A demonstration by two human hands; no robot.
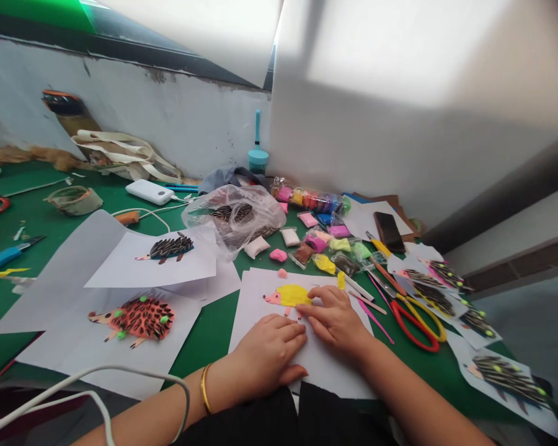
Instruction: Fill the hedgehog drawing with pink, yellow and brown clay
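Note:
A white sheet (251,297) lies in front of me, bearing a flat hedgehog shape with a yellow clay body (288,295) and a pink face (274,299). My right hand (335,319) touches the right end of the yellow clay with bent, spread fingers; nothing shows in its grasp. Just below the hedgehog, my left hand (267,350) rests on the paper, its fingers loosely together and its thumb stretched out. A small pink ball (282,273) sits at the sheet's top edge, and a yellow clay piece (341,280) lies beyond my right hand.
Several clay packets (339,244) and a plastic bag of seeds (235,217) lie behind the sheet. Scissors (416,322) are at the right, beside finished hedgehog pictures (506,378). More pictures (144,319) lie left. A white cable (97,371) crosses near my left forearm.

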